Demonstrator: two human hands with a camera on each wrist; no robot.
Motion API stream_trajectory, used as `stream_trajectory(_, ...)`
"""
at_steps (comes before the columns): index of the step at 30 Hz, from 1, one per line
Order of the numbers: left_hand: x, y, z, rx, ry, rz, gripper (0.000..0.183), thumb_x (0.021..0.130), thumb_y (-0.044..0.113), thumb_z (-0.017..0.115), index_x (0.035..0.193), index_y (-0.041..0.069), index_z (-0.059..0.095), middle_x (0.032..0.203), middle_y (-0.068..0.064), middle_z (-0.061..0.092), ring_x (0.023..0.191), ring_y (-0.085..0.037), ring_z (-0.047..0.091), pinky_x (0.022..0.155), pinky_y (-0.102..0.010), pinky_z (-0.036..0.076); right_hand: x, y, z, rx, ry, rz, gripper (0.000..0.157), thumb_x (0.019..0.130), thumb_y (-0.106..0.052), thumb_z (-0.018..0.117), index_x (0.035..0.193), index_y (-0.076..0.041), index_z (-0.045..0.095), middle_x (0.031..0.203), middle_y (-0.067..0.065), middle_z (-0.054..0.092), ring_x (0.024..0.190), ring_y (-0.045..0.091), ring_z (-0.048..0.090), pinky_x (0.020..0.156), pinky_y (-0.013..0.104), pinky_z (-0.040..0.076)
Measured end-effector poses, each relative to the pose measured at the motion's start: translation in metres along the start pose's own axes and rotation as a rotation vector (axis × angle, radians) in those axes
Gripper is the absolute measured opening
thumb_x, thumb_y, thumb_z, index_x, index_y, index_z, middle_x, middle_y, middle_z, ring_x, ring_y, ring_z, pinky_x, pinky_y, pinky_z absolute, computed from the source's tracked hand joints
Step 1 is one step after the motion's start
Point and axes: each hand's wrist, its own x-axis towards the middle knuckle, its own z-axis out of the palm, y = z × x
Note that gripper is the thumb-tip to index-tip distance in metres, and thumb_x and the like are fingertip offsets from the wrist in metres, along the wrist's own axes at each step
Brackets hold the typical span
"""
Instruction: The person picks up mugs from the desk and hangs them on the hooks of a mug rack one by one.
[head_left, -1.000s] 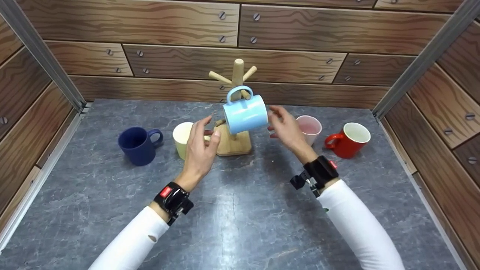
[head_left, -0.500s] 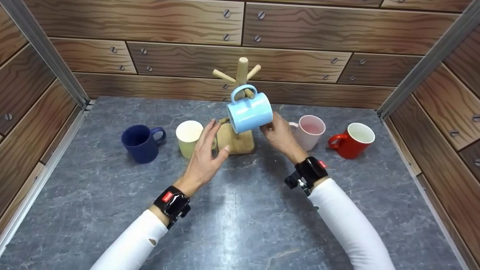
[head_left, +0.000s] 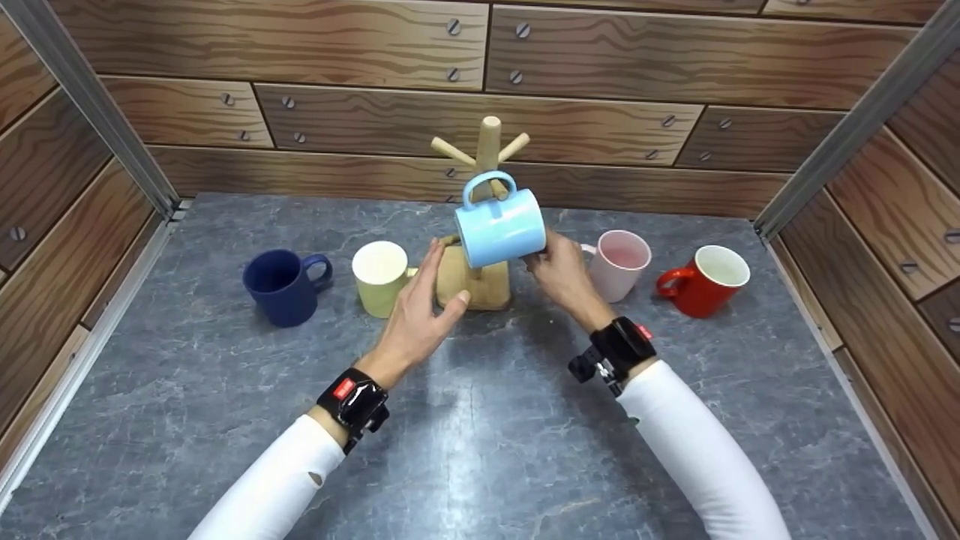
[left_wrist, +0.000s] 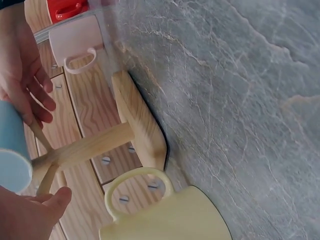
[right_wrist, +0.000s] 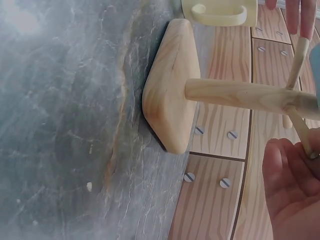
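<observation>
Two white sleeves (head_left: 277, 480) reach in from the near edge, each ending at a black wrist camera (head_left: 352, 397). Beneath them spreads the tabletop (head_left: 487, 465), blue-grey and marbled with pale veins, a streak of reflected light running down its middle and soft shadows under the arms. The left hand (head_left: 418, 315) has straight fingers and a raised thumb, its fingertips by a lower peg of the wooden mug stand (head_left: 489, 142). The right hand (head_left: 562, 274) pinches the end of another lower peg, just beside the light blue mug (head_left: 501, 229). That mug hangs sideways by its handle from an upper peg facing the person, clear of the tabletop.

Around the stand's square base, four mugs stand upright in a loose row: the dark blue mug (head_left: 283, 289) and pale yellow mug (head_left: 380, 285) on the left, the pink mug (head_left: 616, 270) and red mug (head_left: 701, 285), white inside, on the right.

Past them rises the back wall (head_left: 375, 120), brown wood-grain planks dotted with slotted screw heads. Grey metal posts (head_left: 94, 105) mark both corners, and side walls (head_left: 45, 187) of the same plank pattern enclose the tabletop left and right.
</observation>
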Motion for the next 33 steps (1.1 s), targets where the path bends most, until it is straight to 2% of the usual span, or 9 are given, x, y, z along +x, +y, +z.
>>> stream_trajectory(3,0.001,-0.002,0.000,-0.018,-0.013,-0.010,0.084,0.099,0.048,0.051,0.164,0.004,0.022,0.170,-0.017,0.020,0.155,-0.029,0.025,0.126,-0.041,0.022,-0.005,0.001,-0.003,0.004,-0.010,-0.012,0.017,0.092,-0.006,0.066,0.105,0.003,0.074,0.098,0.018,0.077,0.092,0.032,0.074,0.083,0.047,0.059)
stream_trajectory(6,0.002,-0.003,-0.001,-0.054,-0.022,-0.018,0.085,0.102,0.056,0.042,0.165,0.004,0.018,0.169,-0.016,0.021,0.154,-0.028,0.025,0.126,-0.041,0.022,-0.012,0.001,-0.006,0.018,-0.020,-0.018,0.020,0.094,-0.007,0.066,0.109,0.002,0.075,0.103,0.017,0.077,0.098,0.031,0.073,0.086,0.046,0.058)
stream_trajectory(9,0.004,-0.005,-0.002,-0.098,-0.023,-0.004,0.092,0.103,0.070,0.028,0.165,0.003,0.016,0.168,-0.018,0.023,0.154,-0.030,0.027,0.125,-0.042,0.023,-0.021,0.000,-0.007,0.039,-0.018,-0.020,0.020,0.096,-0.009,0.068,0.111,0.003,0.075,0.103,0.017,0.077,0.096,0.030,0.073,0.086,0.044,0.059)
stream_trajectory(13,0.009,-0.006,-0.003,-0.161,-0.024,0.001,0.108,0.095,0.085,0.017,0.165,0.002,0.016,0.167,-0.017,0.027,0.153,-0.030,0.030,0.125,-0.041,0.025,-0.034,-0.002,-0.007,0.040,0.012,-0.040,0.020,0.095,-0.011,0.072,0.109,0.003,0.076,0.099,0.015,0.078,0.089,0.028,0.074,0.080,0.042,0.061)
stream_trajectory(17,0.016,-0.006,-0.003,-0.259,-0.022,-0.035,0.115,0.090,0.090,0.017,0.165,0.002,0.017,0.166,-0.016,0.029,0.153,-0.029,0.030,0.125,-0.041,0.025,-0.046,-0.003,-0.006,0.012,0.061,-0.121,0.017,0.091,-0.010,0.076,0.102,0.002,0.077,0.090,0.012,0.077,0.078,0.025,0.073,0.072,0.043,0.062)
stream_trajectory(21,0.024,-0.005,-0.003,-0.449,-0.034,-0.098,0.122,0.084,0.095,0.023,0.165,0.004,0.017,0.167,-0.021,0.027,0.152,-0.034,0.030,0.123,-0.047,0.029,-0.056,-0.003,-0.005,-0.028,0.109,-0.235,0.010,0.088,-0.009,0.078,0.094,-0.001,0.076,0.082,0.008,0.075,0.070,0.021,0.069,0.064,0.041,0.060)
stream_trajectory(24,0.030,-0.002,-0.002,-0.578,-0.046,-0.148,0.127,0.079,0.098,0.027,0.165,0.006,0.018,0.164,-0.025,0.030,0.150,-0.039,0.035,0.121,-0.051,0.033,-0.063,-0.003,-0.005,-0.055,0.144,-0.302,0.011,0.085,-0.009,0.081,0.089,-0.002,0.073,0.080,0.007,0.073,0.068,0.020,0.067,0.060,0.036,0.058)
stream_trajectory(27,0.034,-0.001,0.000,-0.627,-0.060,-0.172,0.127,0.077,0.099,0.028,0.165,0.008,0.020,0.164,-0.024,0.032,0.147,-0.040,0.039,0.120,-0.050,0.035,-0.068,-0.004,-0.004,-0.083,0.175,-0.358,0.015,0.083,-0.008,0.083,0.086,-0.002,0.070,0.080,0.009,0.071,0.068,0.021,0.068,0.060,0.036,0.058)
stream_trajectory(33,0.042,0.000,0.007,-0.669,-0.090,-0.178,0.125,0.078,0.098,0.029,0.166,0.010,0.020,0.167,-0.019,0.028,0.149,-0.038,0.036,0.120,-0.049,0.035,-0.073,-0.003,-0.003,-0.128,0.221,-0.447,0.018,0.079,-0.005,0.085,0.084,-0.001,0.068,0.078,0.011,0.070,0.067,0.023,0.068,0.059,0.035,0.058)
